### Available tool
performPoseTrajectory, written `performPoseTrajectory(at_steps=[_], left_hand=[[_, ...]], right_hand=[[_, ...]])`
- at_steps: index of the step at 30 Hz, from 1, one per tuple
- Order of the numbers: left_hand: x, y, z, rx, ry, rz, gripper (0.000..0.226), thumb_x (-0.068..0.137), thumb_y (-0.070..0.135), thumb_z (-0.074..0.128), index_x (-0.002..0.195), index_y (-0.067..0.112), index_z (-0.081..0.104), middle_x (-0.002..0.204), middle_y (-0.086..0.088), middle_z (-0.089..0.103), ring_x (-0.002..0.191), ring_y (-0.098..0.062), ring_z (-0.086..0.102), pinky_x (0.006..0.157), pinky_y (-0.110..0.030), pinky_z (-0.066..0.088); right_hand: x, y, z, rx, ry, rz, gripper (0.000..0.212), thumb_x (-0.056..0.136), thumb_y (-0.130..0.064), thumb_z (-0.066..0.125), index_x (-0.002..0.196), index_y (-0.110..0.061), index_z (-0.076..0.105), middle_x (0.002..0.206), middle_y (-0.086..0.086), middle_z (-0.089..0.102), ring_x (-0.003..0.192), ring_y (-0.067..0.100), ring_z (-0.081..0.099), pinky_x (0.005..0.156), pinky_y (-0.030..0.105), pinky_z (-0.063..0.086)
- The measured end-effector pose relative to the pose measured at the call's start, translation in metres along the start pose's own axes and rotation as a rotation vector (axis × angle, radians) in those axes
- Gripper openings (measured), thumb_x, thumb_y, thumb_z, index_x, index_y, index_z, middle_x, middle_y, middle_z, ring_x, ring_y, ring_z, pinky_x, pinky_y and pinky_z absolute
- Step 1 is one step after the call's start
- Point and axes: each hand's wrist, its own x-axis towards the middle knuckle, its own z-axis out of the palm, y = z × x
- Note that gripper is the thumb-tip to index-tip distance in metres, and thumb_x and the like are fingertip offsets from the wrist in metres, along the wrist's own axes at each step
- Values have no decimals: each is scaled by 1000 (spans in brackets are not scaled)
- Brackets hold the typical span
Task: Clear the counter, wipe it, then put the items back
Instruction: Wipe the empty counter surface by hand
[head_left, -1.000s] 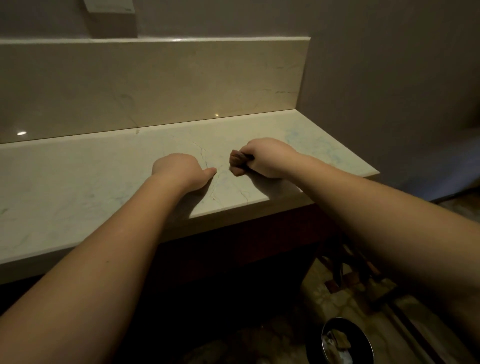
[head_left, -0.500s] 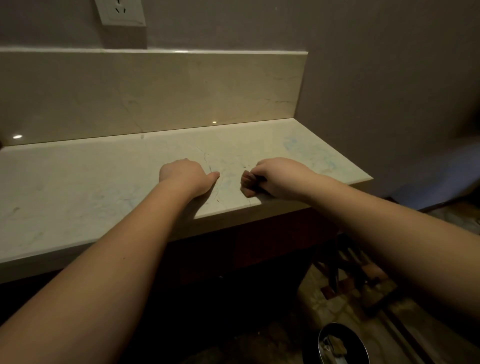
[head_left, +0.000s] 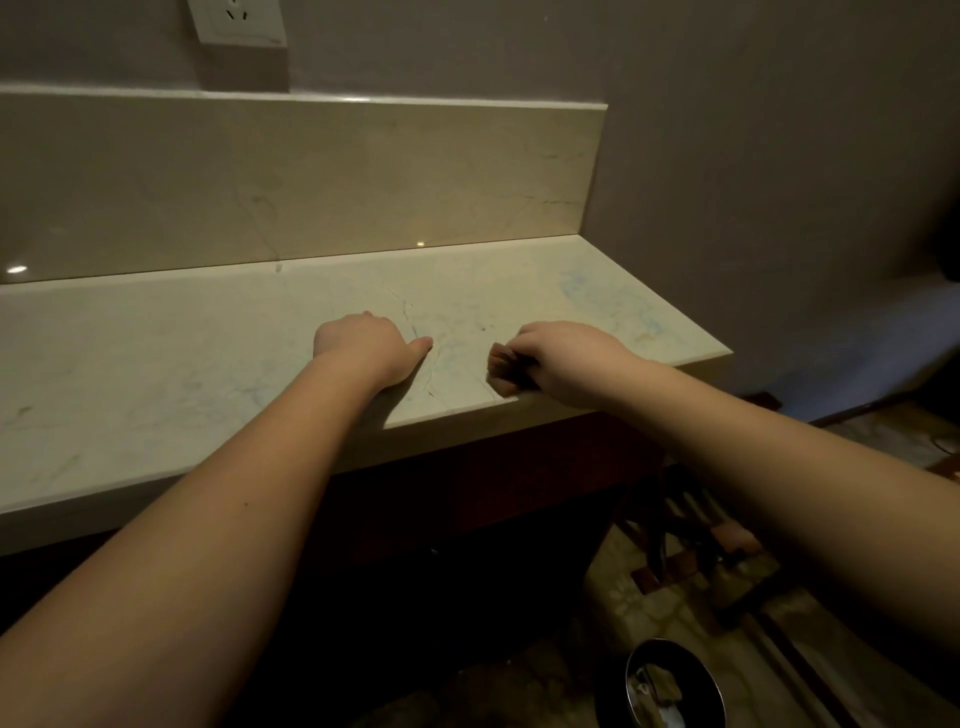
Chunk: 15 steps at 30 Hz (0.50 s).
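1. The desk, a pale marble top with a matching backsplash, carries no loose items that the head view shows, so I judge the clearing step done and the wiping step in hand.
2. A wall socket sits above the backsplash, and a round bin stands on the floor below right, with scraps inside that are too dim to name.
3. The left hand rests on the desk near the front edge, fingers curled under and thumb pointing right; its grip holds nothing that I can see.
4. The right hand sits just beside it at the front edge, its grip closed round a small brown cloth.
5. The cloth is bunched into a wad and touches the desk at the very lip, between the two hands.
6. The next move, in my judgement, calls for pressing the cloth flat and sweeping it across the unwiped stretch, probably the long left run, while the left hand braces or lifts clear; the items must then be fetched from out of view.
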Motion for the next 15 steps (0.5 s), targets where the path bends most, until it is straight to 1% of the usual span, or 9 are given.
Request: performPoseTrajectory(at_steps=[2, 4, 6, 10, 12, 15], left_hand=[[1, 2, -1, 10, -4, -6, 73, 95, 68, 22, 127, 15, 59, 129, -9, 58, 116, -30, 55, 75, -35, 38], [0, 3, -2, 6, -1, -17, 73, 94, 70, 23, 125, 15, 61, 125, -9, 61, 114, -30, 56, 75, -36, 38], [0, 2, -1, 4, 10, -18, 74, 94, 70, 23, 124, 15, 61, 123, -9, 61, 112, -30, 57, 74, -36, 39], [2, 0, -2, -17, 2, -12, 73, 94, 70, 23, 125, 16, 61, 127, -7, 60, 116, -29, 55, 75, -35, 36], [2, 0, -3, -18, -2, -9, 72, 95, 69, 23, 126, 16, 61, 129, -7, 59, 118, -29, 54, 76, -36, 36], [2, -1, -3, -29, -6, -13, 71, 94, 69, 24, 124, 16, 61, 127, -7, 60, 118, -29, 54, 77, -36, 36]], right_hand=[[14, -13, 2, -10, 34, 4, 21, 88, -23, 62, 108, -18, 65, 107, 3, 60, 99, 27, 57, 72, 29, 37], [21, -23, 5, -26, 69, -9, 25, 86, -24, 64, 110, -18, 64, 109, 4, 60, 99, 27, 58, 71, 29, 37], [19, -22, 6, -16, 67, -31, 23, 88, -25, 61, 110, -19, 64, 110, 4, 60, 100, 27, 57, 72, 30, 40], [-9, 3, 3, 1, 9, -35, 21, 95, -22, 51, 111, -20, 65, 110, 1, 59, 100, 23, 56, 80, 37, 47], [-20, 11, 2, 17, 5, -18, 22, 96, -23, 50, 113, -23, 64, 110, -1, 59, 98, 21, 55, 80, 38, 48], [-16, 10, 4, 3, 27, -14, 22, 96, -20, 49, 112, -23, 63, 109, 0, 58, 98, 23, 55, 77, 34, 45]])
